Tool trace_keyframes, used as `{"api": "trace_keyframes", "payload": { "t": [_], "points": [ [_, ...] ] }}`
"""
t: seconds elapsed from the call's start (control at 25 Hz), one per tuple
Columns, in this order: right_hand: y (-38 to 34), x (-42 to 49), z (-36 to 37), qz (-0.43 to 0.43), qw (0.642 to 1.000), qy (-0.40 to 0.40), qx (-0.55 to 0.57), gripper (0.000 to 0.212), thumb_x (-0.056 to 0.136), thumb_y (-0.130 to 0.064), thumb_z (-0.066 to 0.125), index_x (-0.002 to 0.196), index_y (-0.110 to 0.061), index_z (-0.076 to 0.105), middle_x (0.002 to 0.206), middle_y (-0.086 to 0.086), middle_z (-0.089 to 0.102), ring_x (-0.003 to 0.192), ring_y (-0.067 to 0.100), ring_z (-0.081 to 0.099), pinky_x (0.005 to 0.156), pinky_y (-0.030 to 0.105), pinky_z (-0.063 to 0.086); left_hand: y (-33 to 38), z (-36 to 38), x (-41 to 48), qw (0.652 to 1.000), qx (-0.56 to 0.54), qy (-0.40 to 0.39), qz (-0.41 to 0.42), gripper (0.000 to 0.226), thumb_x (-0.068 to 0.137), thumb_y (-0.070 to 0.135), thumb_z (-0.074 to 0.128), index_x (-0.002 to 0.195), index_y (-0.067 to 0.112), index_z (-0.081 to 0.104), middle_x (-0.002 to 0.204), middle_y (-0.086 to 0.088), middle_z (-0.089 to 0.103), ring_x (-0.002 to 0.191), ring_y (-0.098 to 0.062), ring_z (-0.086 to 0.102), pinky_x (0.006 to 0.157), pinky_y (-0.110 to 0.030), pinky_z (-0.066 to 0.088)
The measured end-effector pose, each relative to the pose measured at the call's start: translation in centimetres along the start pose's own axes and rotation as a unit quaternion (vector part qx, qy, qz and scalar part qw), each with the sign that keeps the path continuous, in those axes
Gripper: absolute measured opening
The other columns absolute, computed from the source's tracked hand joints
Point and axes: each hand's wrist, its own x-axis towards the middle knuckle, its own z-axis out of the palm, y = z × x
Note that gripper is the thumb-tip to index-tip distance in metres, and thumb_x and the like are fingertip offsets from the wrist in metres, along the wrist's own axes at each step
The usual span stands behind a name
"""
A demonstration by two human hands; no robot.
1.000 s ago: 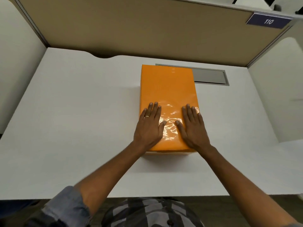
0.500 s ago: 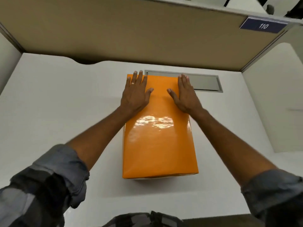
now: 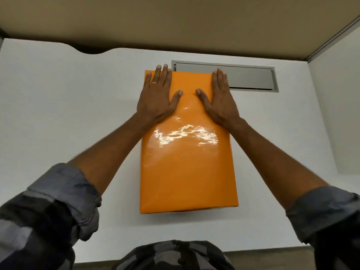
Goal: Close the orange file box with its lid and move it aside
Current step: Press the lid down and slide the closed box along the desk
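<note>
Grey-checked cloth of your shirt [image 3: 173, 256] fills the nearest strip of the view, at the near edge of the white worktop [image 3: 64, 117]; your rolled sleeves [image 3: 64, 195] sit low on either side, and both bare forearms reach forward from them. Between the forearms stands the orange file box [image 3: 187, 168], its glossy lid [image 3: 187, 152] on top and seated over it, with light glaring off the middle of the lid; the box stands lengthwise away from you, about midway between the worktop's left and right edges, its near end close to the near edge and its far end towards the far edge. Your left hand [image 3: 155, 98] lies flat on the far left part of the lid, fingers spread open and holding nothing, a ring on one finger, the fingertips reaching the lid's far edge; your right hand [image 3: 220, 100] lies flat on the far right part, likewise open and empty, thumbs of both hands pointing inward and apart. Just past the box's far right corner a grey cable hatch [image 3: 251, 76] is set into the worktop; beyond it a tan partition [image 3: 175, 22] runs along the far edge.
</note>
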Motion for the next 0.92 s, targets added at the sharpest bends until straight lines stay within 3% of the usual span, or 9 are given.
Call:
{"api": "trace_keyframes", "payload": {
  "t": [0.16, 0.24, 0.36, 0.44, 0.52, 0.72, 0.92],
  "points": [
    [-0.5, -0.7, -1.9, 0.020, 0.999, -0.028, 0.033, 0.100, 0.091, -0.071, 0.040, 0.160, -0.011, 0.000, 0.170, 0.008, -0.006, 0.157, 0.027, -0.001, 0.123, 0.061, 0.002, 0.4, -1.6, -1.0, 0.998, -0.059, 0.031, -0.014, 0.087, 0.096, 0.067, 0.026, 0.159, 0.011, 0.005, 0.169, -0.010, 0.002, 0.156, -0.027, -0.001, 0.126, -0.046, 0.002],
    [-0.7, -3.5, -3.5, 0.061, 0.992, -0.005, 0.114, 0.102, 0.088, -0.065, 0.053, 0.161, -0.014, 0.002, 0.170, 0.008, -0.002, 0.156, 0.029, 0.005, 0.121, 0.065, 0.005, 0.9, -3.0, -4.0, 0.981, -0.178, 0.064, -0.039, 0.090, 0.096, 0.062, 0.041, 0.159, 0.012, 0.000, 0.169, -0.008, -0.001, 0.156, -0.026, -0.002, 0.125, -0.047, 0.005],
    [-0.6, -13.0, -4.6, 0.150, 0.961, -0.015, 0.233, 0.099, 0.087, -0.055, 0.067, 0.161, -0.022, 0.011, 0.170, 0.004, 0.013, 0.155, 0.026, 0.018, 0.122, 0.055, 0.023, 1.8, -3.6, -12.7, 0.919, -0.365, 0.027, -0.142, 0.102, 0.089, 0.058, 0.060, 0.159, 0.020, -0.003, 0.170, -0.002, 0.002, 0.156, -0.023, 0.006, 0.123, -0.048, 0.015],
    [-0.1, -20.4, -4.5, 0.235, 0.926, -0.059, 0.289, 0.099, 0.082, -0.055, 0.072, 0.160, -0.028, 0.017, 0.168, 0.002, 0.022, 0.152, 0.027, 0.026, 0.117, 0.052, 0.032, 2.3, -3.4, -19.6, 0.875, -0.434, -0.043, -0.212, 0.107, 0.081, 0.060, 0.069, 0.159, 0.031, 0.002, 0.168, 0.003, 0.015, 0.152, -0.024, 0.024, 0.119, -0.052, 0.031],
    [0.0, -26.0, -3.8, 0.270, 0.906, -0.073, 0.318, 0.093, 0.082, -0.053, 0.072, 0.158, -0.028, 0.025, 0.164, 0.002, 0.033, 0.147, 0.028, 0.037, 0.112, 0.050, 0.039, 2.6, -3.7, -25.2, 0.839, -0.487, -0.101, -0.222, 0.103, 0.079, 0.057, 0.073, 0.157, 0.041, 0.007, 0.163, 0.008, 0.029, 0.143, -0.019, 0.040, 0.108, -0.050, 0.045],
    [-0.8, -30.5, -2.8, 0.227, 0.924, -0.057, 0.303, 0.060, 0.093, -0.045, 0.064, 0.147, -0.026, 0.045, 0.135, -0.007, 0.060, 0.123, 0.016, 0.059, 0.099, 0.035, 0.048, 3.2, -4.1, -29.6, 0.810, -0.522, -0.086, -0.253, 0.092, 0.081, 0.036, 0.077, 0.156, 0.038, 0.024, 0.155, 0.001, 0.044, 0.136, -0.026, 0.051, 0.100, -0.050, 0.050],
    [0.1, -29.1, -3.7, 0.223, 0.873, -0.106, 0.420, 0.041, 0.089, -0.025, 0.073, 0.129, -0.022, 0.060, 0.124, -0.003, 0.071, 0.112, 0.014, 0.067, 0.089, 0.029, 0.054, 2.9, -4.4, -28.9, 0.788, -0.550, -0.083, -0.265, 0.090, 0.078, 0.019, 0.083, 0.153, 0.031, 0.035, 0.147, -0.006, 0.055, 0.127, -0.029, 0.058, 0.090, -0.041, 0.054]
  ]
}}
